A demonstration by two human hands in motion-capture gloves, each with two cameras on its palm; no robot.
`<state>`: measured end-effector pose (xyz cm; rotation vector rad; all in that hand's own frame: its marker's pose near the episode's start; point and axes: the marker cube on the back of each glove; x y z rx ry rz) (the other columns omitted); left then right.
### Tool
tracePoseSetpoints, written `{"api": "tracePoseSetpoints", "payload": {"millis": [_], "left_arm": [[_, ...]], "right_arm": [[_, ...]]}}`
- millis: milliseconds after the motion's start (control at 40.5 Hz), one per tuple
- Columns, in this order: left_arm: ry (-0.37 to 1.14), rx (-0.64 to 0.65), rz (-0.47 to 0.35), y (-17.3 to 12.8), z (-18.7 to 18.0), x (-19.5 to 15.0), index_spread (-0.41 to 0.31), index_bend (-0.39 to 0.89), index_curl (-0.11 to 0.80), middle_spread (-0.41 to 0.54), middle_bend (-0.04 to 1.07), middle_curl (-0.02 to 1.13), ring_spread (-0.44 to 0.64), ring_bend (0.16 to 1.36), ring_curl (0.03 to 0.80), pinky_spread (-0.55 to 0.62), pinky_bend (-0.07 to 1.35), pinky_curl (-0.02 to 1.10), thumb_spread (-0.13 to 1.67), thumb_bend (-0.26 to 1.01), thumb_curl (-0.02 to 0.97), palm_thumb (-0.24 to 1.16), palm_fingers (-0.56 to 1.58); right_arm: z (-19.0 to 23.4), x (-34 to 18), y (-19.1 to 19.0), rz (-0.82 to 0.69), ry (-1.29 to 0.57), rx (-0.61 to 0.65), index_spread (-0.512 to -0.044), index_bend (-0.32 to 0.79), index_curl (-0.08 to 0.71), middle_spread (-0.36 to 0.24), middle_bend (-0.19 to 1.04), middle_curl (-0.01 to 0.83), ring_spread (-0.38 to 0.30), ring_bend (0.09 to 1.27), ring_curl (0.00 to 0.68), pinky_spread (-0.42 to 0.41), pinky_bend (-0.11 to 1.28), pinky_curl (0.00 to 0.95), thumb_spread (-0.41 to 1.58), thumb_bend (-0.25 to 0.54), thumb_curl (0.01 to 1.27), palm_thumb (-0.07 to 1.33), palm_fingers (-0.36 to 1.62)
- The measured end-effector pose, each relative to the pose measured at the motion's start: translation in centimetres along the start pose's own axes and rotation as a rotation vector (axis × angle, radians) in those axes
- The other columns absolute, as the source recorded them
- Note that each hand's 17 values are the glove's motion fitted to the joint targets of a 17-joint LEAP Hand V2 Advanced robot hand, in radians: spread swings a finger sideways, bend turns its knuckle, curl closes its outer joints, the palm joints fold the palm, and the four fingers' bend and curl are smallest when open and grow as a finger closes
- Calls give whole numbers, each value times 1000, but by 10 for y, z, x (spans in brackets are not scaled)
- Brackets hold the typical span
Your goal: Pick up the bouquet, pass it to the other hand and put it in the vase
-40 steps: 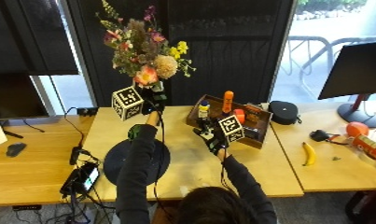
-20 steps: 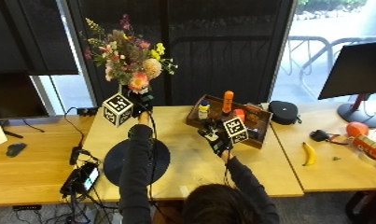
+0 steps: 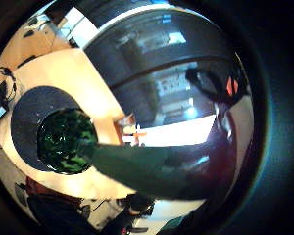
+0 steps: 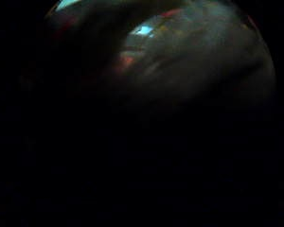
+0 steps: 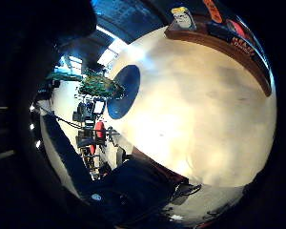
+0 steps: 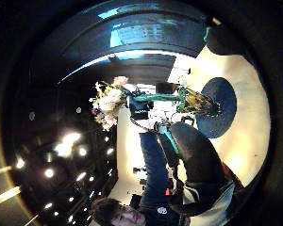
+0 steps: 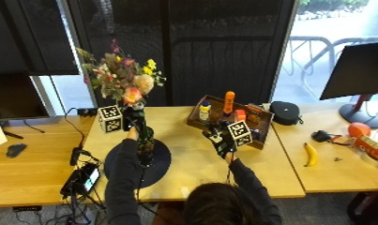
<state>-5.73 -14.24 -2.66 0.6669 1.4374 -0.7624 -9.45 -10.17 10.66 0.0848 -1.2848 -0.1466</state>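
Note:
My left hand (image 7: 134,123) grips the green stems of the bouquet (image 7: 120,75) and holds it upright, the pink, yellow and cream flowers above the hand. The stems run down into the mouth of the dark green glass vase (image 7: 145,149), which stands on a round dark mat (image 7: 160,164). The left little finger side palm view looks into the vase mouth (image 3: 66,142) with the stems (image 3: 147,171) leading to it. My right hand (image 7: 218,138) hovers over the table beside the tray, with relaxed fingers and nothing in it. The right thumb side palm view shows the bouquet (image 6: 108,101) and the vase (image 6: 198,101).
A wooden tray (image 7: 258,140) with bottles stands just behind my right hand. A banana (image 7: 311,154), a black case (image 7: 285,112) and orange items (image 7: 363,133) lie to the right. A small device with cables (image 7: 82,178) sits left of the mat.
The left hand has carried the bouquet to the left and down, bringing its stems into the vase. The right hand has stayed where it was.

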Motion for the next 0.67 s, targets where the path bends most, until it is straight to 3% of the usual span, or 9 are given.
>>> {"api": "tracePoseSetpoints", "payload": {"millis": [49,123,148,173,198,272,370,568,667], "left_arm": [[-44,-152,-32,-2,-1,-24,-356,509,672,-314,844,628,-344,857,503,-368,552,503,858,-83,547,631,1179],[-201,-421,-84,-1,-11,-74,-262,309,638,-256,785,653,-266,734,514,-214,419,503,857,-90,505,538,433],[-268,-489,-98,0,-18,-93,-247,306,648,-243,799,680,-255,739,541,-187,426,529,862,-79,497,528,420],[-332,-540,-108,2,-27,-111,-150,111,582,-163,633,627,-134,699,524,-40,447,534,852,-91,484,489,-81],[-389,-579,-116,4,-36,-127,-103,70,575,-85,561,640,-44,713,557,27,509,567,852,-86,474,471,-274],[-518,-662,-142,15,-65,-161,-11,50,495,54,352,527,102,645,454,172,494,486,852,-59,456,455,-299],[-613,-694,-157,20,-90,-185,71,23,413,184,226,410,247,599,369,310,465,415,853,-42,438,452,-246],[-658,-676,-92,13,-101,-186,144,33,300,311,176,350,401,569,323,445,451,378,860,-35,412,462,-205],[-653,-672,-90,11,-100,-187,157,44,261,340,174,342,442,565,314,474,444,369,861,-34,402,464,-197]], "right_arm": [[-3,5,1,7,-5,-3,-342,191,385,-121,172,355,-77,226,354,85,179,335,1075,-22,324,666,555],[-11,19,3,29,8,-7,-338,188,387,-119,176,353,-73,223,353,85,174,331,1074,-25,325,658,558],[-15,24,5,37,14,-6,-336,192,389,-119,175,353,-72,218,351,89,174,330,1073,-27,324,654,559],[-19,29,6,44,19,-1,-334,193,391,-119,177,353,-69,214,351,90,172,327,1072,-27,325,652,557],[-24,34,8,51,23,7,-334,197,394,-118,175,353,-68,210,351,91,173,326,1072,-26,325,651,556],[-43,50,12,76,25,44,-332,201,398,-117,173,351,-66,204,350,92,169,322,1071,-24,326,648,559],[-63,67,19,78,8,77,-331,205,404,-117,173,349,-64,198,349,94,165,316,1068,-21,331,653,563],[-80,76,27,-387,-57,38,-326,216,416,-116,172,344,-62,195,347,95,166,307,1067,-22,336,653,567],[-77,70,25,-380,-60,71,-326,214,419,-116,174,344,-62,194,346,95,167,303,1066,-22,338,653,568]]}}
